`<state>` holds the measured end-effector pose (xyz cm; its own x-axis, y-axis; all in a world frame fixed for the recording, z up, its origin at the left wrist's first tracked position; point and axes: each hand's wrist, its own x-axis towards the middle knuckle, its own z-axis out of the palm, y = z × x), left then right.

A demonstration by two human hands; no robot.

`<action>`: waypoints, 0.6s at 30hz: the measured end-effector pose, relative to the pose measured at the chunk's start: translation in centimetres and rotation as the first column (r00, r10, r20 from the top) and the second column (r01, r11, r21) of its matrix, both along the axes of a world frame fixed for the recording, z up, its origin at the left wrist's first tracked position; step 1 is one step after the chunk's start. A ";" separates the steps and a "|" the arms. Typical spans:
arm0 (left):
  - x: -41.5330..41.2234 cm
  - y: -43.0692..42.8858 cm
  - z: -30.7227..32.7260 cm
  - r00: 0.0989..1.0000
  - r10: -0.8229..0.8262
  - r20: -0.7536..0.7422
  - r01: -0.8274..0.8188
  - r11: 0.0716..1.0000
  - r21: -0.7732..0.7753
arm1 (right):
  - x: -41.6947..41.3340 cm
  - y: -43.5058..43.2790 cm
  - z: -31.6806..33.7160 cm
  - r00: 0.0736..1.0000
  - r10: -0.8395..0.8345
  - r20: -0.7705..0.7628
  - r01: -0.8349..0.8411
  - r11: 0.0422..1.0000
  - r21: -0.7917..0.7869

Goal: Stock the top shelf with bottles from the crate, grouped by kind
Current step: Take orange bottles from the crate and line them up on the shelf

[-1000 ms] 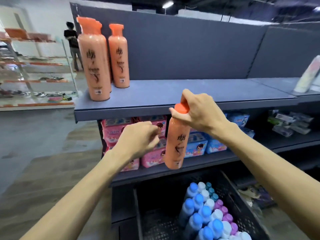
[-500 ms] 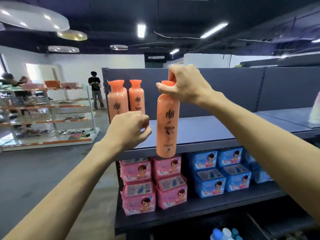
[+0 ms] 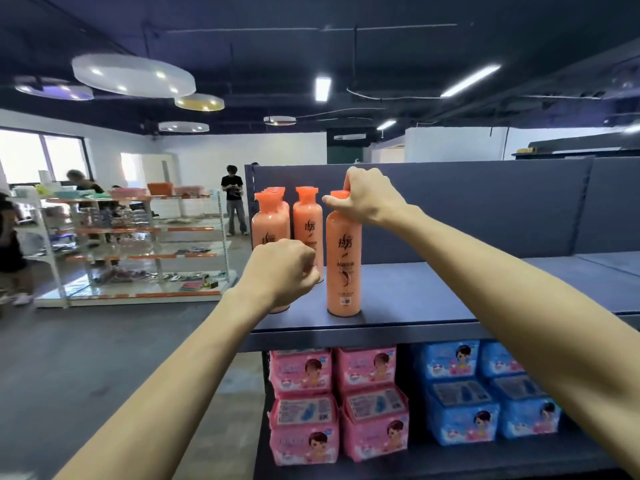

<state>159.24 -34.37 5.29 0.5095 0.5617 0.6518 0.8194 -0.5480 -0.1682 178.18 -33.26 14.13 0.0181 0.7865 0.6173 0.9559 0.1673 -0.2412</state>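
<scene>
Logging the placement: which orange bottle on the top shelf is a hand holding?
The rightmost bottle, near the front edge of the top shelf: the right hand grips its cap. The other bottles stand to its left, caps free.

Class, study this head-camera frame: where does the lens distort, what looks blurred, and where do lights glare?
Head view: wide-angle bending tilts the white rack at the left edge; the ceiling lights blow out to white; distant people look soft, while the orange bottle under the right hand is sharp.
</scene>
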 end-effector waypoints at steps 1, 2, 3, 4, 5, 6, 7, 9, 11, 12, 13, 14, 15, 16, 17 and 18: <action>0.0 0.2 -0.2 1.000 0.001 0.004 -0.001 1.000 -0.003 | 0.0 0.3 -0.3 1.000 -0.007 -0.024 0.007 1.000 -0.005; 0.0 0.3 -0.5 1.000 0.003 0.006 -0.003 1.000 -0.005 | 0.1 0.5 -0.5 0.999 -0.014 -0.037 0.014 1.000 -0.002; 0.1 0.4 -0.7 1.000 0.003 0.006 -0.003 1.000 -0.009 | 0.2 0.6 -0.8 0.999 -0.016 -0.043 0.017 1.000 0.005; 0.2 0.5 -0.9 1.000 0.003 0.004 -0.003 1.000 -0.019 | 0.2 0.6 -1.0 0.999 -0.013 -0.039 0.013 1.000 0.013; 0.3 0.5 -1.2 1.000 0.002 0.003 -0.002 0.999 -0.033 | 0.4 0.5 -1.3 1.000 -0.003 -0.027 0.004 1.000 0.023; 0.5 0.5 -1.4 1.000 0.002 0.007 -0.002 0.999 -0.046 | 0.5 0.2 -1.8 1.000 0.012 -0.012 -0.012 0.999 0.037; 0.5 0.5 -1.7 1.000 0.002 0.013 -0.001 0.999 -0.053 | 0.7 -0.1 -2.4 1.000 0.029 -0.007 -0.028 0.998 0.053; 0.0 0.3 -2.5 1.000 -0.005 0.011 0.005 0.999 -0.042 | 1.6 -1.0 -4.5 0.995 0.073 -0.064 -0.071 0.996 0.046; -0.8 0.2 -3.5 1.000 -0.025 -0.001 0.025 0.999 -0.030 | 2.8 -1.9 -7.5 0.970 0.142 -0.198 -0.161 0.983 -0.084; -1.2 0.3 -4.0 1.000 -0.030 -0.004 0.030 0.999 -0.034 | 3.4 -2.1 -9.0 0.953 0.172 -0.251 -0.220 0.960 -0.176; -1.5 0.4 -4.3 1.000 -0.027 -0.005 0.027 0.999 -0.044 | 3.8 -2.1 -10.3 0.945 0.200 -0.260 -0.265 0.932 -0.248; -1.7 0.6 -4.4 1.000 -0.017 -0.005 0.016 0.998 -0.056 | 4.1 -1.8 -11.3 0.948 0.215 -0.234 -0.279 0.917 -0.284; -1.7 0.9 -4.6 1.000 -0.005 -0.005 0.004 0.998 -0.068 | 4.2 -1.5 -11.9 0.954 0.217 -0.208 -0.272 0.919 -0.286; -1.6 1.1 -4.7 1.000 0.005 -0.006 -0.006 0.997 -0.080 | 4.1 -1.1 -12.2 0.957 0.214 -0.197 -0.262 0.926 -0.270; -1.4 1.2 -4.9 1.000 0.010 -0.005 -0.011 0.996 -0.091 | 3.9 -0.8 -12.2 0.957 0.211 -0.200 -0.260 0.930 -0.260; -1.3 1.3 -5.0 1.000 0.010 0.002 -0.010 0.995 -0.101 | 3.7 -0.4 -12.0 0.954 0.214 -0.209 -0.266 0.927 -0.263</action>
<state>157.96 -33.06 0.29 0.5020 0.6299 0.5927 0.8253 -0.5538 -0.1104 181.86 -33.69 2.09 -0.1072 0.9227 0.3703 0.8343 0.2861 -0.4713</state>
